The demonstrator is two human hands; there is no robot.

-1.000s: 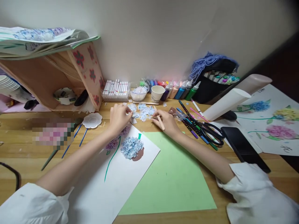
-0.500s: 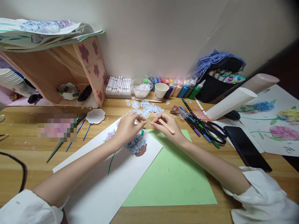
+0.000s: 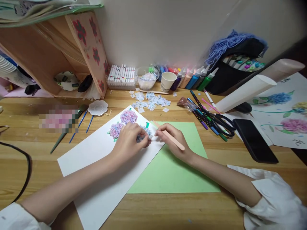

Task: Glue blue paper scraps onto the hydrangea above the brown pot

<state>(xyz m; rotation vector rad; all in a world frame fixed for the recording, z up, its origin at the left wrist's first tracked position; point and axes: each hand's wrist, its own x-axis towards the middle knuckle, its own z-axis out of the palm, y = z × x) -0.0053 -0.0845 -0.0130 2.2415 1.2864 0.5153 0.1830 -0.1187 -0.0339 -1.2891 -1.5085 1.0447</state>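
Observation:
My right hand (image 3: 173, 140) is closed around a flat wooden craft stick (image 3: 174, 141), which slants across its fingers. A small whitish scrap (image 3: 154, 138) shows at its fingertips, too small to make out well. Just left of it, my left hand (image 3: 131, 136) is pinched shut over a white sheet (image 3: 100, 166); what its fingers hold is hidden. On the sheet are pink-purple paper flowers (image 3: 129, 116) and a blue flower (image 3: 146, 130), partly covered by my left hand. Beneath the sheet's right side lies green paper (image 3: 182, 172).
Blue-white paper scraps (image 3: 153, 100) lie behind my hands. At the back stand a marker box (image 3: 122, 76), a plastic bowl (image 3: 146, 80), a paper cup (image 3: 168, 81) and paint bottles (image 3: 194, 78). Scissors (image 3: 224, 126), pens and a phone (image 3: 255, 140) lie right; brushes (image 3: 62, 135) left.
My hands have shifted down from near the scraps to over the blue flower at the sheet's right edge. The camera view has tilted down. The craft stick stays in my right hand.

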